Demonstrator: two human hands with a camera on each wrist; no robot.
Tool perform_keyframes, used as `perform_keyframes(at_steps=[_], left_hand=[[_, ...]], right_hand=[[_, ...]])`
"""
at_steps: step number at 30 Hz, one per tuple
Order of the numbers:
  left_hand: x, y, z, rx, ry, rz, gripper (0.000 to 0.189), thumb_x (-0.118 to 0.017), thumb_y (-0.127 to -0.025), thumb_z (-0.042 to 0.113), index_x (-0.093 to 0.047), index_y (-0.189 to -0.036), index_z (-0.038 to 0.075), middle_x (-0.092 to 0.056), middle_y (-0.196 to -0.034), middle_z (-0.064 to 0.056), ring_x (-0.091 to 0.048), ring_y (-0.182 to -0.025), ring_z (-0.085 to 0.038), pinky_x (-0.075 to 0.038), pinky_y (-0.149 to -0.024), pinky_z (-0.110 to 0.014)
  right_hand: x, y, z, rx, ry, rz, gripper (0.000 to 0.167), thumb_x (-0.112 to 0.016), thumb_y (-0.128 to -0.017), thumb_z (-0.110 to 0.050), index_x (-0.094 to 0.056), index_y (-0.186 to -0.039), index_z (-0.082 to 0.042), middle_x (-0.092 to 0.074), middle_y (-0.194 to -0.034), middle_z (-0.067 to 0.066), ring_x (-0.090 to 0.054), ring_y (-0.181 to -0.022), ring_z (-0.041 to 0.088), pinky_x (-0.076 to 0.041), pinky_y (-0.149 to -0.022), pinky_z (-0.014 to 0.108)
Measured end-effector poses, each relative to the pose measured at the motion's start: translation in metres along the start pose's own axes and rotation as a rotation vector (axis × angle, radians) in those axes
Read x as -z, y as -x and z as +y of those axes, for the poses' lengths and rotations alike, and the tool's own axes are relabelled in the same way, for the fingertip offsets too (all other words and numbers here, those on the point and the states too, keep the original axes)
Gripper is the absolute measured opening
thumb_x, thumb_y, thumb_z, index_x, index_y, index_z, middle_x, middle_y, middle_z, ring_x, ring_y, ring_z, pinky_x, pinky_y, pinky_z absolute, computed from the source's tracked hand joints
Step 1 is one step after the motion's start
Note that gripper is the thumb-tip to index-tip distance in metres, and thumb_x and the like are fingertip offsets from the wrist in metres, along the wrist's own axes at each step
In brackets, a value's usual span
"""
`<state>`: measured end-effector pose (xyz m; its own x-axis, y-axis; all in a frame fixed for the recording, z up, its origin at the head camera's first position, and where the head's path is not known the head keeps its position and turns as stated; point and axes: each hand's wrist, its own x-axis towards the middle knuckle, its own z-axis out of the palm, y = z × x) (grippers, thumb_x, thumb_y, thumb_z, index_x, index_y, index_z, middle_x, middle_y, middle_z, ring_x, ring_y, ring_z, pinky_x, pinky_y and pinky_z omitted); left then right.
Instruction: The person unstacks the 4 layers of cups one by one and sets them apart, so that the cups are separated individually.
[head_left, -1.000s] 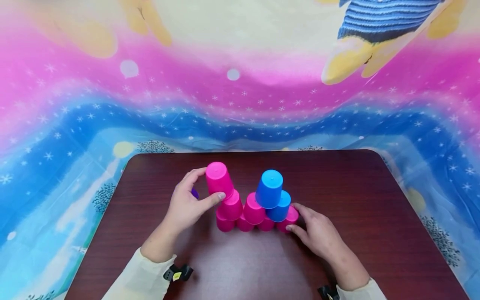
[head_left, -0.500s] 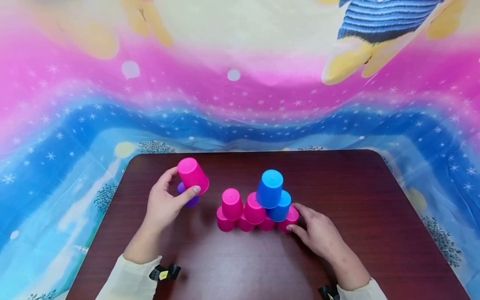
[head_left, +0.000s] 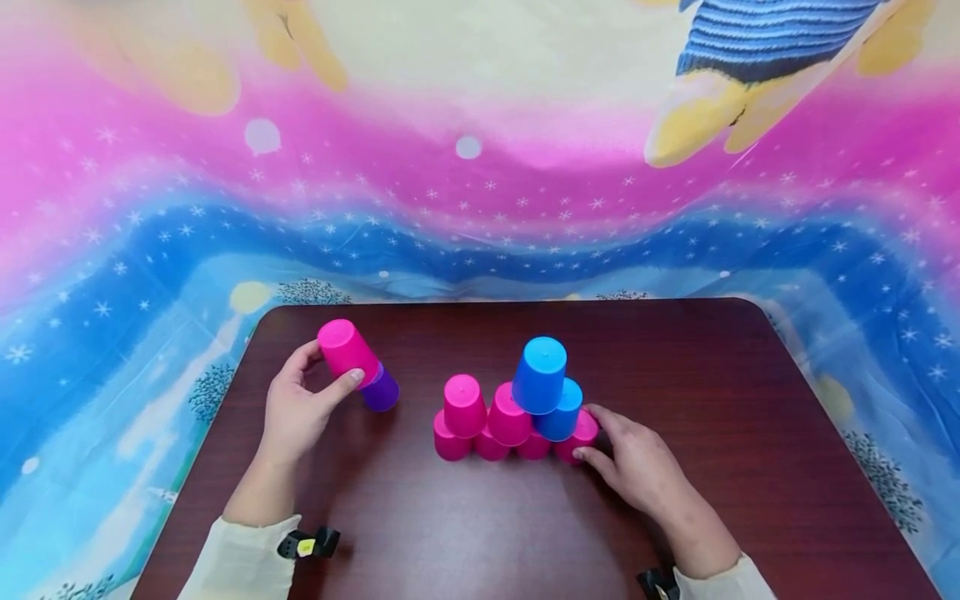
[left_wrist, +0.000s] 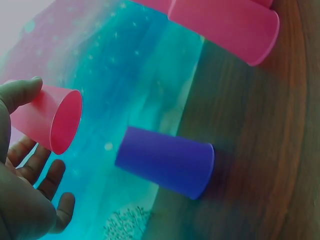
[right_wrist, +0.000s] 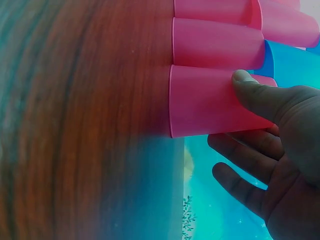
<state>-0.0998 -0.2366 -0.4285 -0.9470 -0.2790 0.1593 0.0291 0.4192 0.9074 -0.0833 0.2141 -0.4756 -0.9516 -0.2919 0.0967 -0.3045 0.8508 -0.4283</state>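
- Table: dark wood, rounded far corners.
- Cup stack, mouths down, midway between the table's left and right edges. Bottom row: four pink cups. Middle row: two pink cups on the left, lower blue cup on the right. Third row: upper blue cup, resting across the middle row's right-hand pair.
- Purple cup: one, mouth down on the table, apart from the stack, toward the far left corner.
- Left hand: pinching the loose pink cup, tilted and raised, near the purple cup, toward the table's left edge.
- Right hand: thumb and fingers gripping the end pink cup, bottom row, right.
- Progress, as judged: two lower rows complete; third row half filled, its left place vacant; loose pink cup and purple cup unplaced.
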Motion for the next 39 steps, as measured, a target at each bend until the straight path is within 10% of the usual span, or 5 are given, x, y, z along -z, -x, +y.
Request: perform_keyframes(at_steps=[7,24,39], left_hand=[[0.008,0.0,-0.013,0.084,0.016,0.042,0.064,-0.083,-0.09,0.031,-0.057,-0.145,0.014,-0.061,-0.134,-0.004,-0.051,-0.122,-0.015,-0.051,-0.083,-0.02],[0.012,-0.007,-0.054,0.194,0.019,0.071,0.068,-0.083,-0.09,0.025,-0.053,-0.149,0.01,-0.058,-0.141,-0.011,-0.052,-0.125,-0.023,-0.049,-0.081,-0.011],[0.005,-0.008,-0.084,0.278,-0.115,-0.009,0.074,-0.08,-0.091,0.03,-0.046,-0.152,0.006,-0.052,-0.15,-0.02,-0.045,-0.139,-0.04,-0.036,-0.114,-0.063]], right_hand=[[0.001,0.0,0.0,-0.002,-0.001,-0.005,0.073,-0.088,-0.084,-0.03,-0.056,-0.144,-0.003,-0.068,-0.132,0.017,-0.067,-0.118,0.037,-0.055,-0.096,0.056],[0.0,0.0,-0.001,0.006,0.003,0.006,0.074,-0.089,-0.083,-0.029,-0.057,-0.144,-0.002,-0.068,-0.131,0.017,-0.067,-0.118,0.037,-0.055,-0.095,0.057],[-0.001,0.0,0.0,0.004,0.01,-0.004,0.075,-0.089,-0.083,-0.031,-0.056,-0.144,-0.003,-0.068,-0.131,0.017,-0.068,-0.117,0.038,-0.056,-0.095,0.057]])
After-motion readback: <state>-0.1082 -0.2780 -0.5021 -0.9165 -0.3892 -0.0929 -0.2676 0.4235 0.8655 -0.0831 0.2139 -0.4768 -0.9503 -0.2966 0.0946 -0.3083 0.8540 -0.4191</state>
